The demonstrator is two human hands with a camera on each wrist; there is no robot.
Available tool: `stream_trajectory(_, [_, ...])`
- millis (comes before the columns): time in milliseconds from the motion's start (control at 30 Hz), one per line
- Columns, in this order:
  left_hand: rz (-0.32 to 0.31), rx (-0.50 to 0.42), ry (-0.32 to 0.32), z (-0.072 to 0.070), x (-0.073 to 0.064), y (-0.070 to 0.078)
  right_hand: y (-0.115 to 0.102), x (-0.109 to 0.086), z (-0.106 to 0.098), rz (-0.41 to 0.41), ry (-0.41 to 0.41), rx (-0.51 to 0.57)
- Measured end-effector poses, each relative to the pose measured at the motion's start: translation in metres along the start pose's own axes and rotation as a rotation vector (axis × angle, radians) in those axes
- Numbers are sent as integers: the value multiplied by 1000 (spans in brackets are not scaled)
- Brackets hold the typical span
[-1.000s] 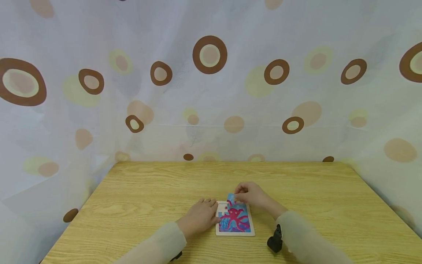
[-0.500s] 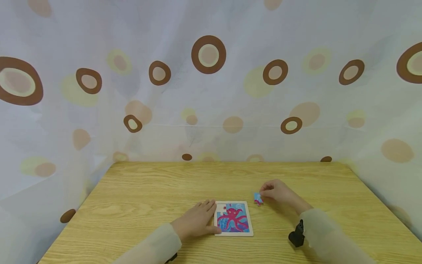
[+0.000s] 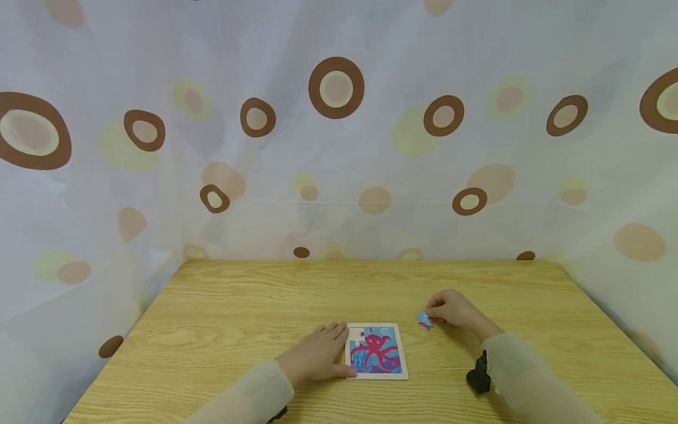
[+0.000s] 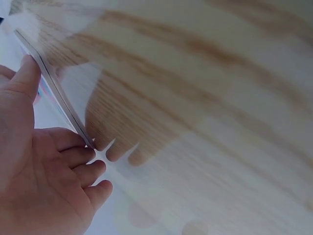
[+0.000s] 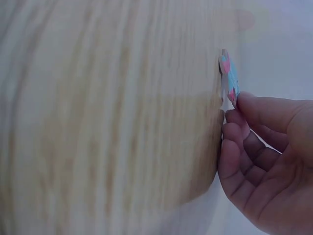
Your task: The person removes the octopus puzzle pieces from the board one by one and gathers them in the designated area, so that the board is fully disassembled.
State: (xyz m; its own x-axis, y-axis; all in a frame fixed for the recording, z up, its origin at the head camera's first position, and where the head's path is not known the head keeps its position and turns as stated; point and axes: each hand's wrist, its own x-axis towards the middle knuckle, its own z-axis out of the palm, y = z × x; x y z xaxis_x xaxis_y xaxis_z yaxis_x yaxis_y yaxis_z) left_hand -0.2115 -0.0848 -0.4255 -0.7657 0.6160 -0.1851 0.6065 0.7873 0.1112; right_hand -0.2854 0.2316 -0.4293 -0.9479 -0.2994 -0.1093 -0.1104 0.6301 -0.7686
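Observation:
A square octopus jigsaw puzzle (image 3: 375, 353) in a white frame lies on the table, its upper left corner bare of a piece. My left hand (image 3: 316, 353) rests at the frame's left side with fingers extended and the thumb on the lower left corner; the left wrist view shows the thumb and fingertips along the frame's edge (image 4: 63, 100). To the right of the frame, my right hand (image 3: 454, 309) pinches a blue and pink puzzle piece (image 3: 425, 321) between thumb and fingers. Seen from the right wrist, the piece (image 5: 231, 78) is tilted, one edge close to the tabletop.
The wooden table (image 3: 254, 306) reaches back to a white curtain (image 3: 339, 159) with brown and yellow rounds, which also hangs at both sides. A black wrist camera (image 3: 479, 377) is strapped to the right forearm.
My right hand has carried the puzzle piece from the puzzle's top edge rightward over the table, slowing in the last half second. My left hand has stayed at the frame, its thumb slightly lower.

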Motion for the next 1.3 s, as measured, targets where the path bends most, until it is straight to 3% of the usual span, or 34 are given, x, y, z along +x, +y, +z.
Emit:
stream_trajectory(433, [-7, 1, -5, -2, 0, 1, -4, 0, 0, -3, 30, -63])
stream_trajectory(700, [-11, 18, -14, -2, 0, 1, -22, 3, 5, -124, 65, -148])
stream_trajectory(933, [0, 26, -2, -1, 0, 0, -43, 6, 22, -265, 20, -143])
stream_trajectory(1300, [-9, 9, 1, 0, 1, 0, -63, 8, 57, -372, -92, -125])
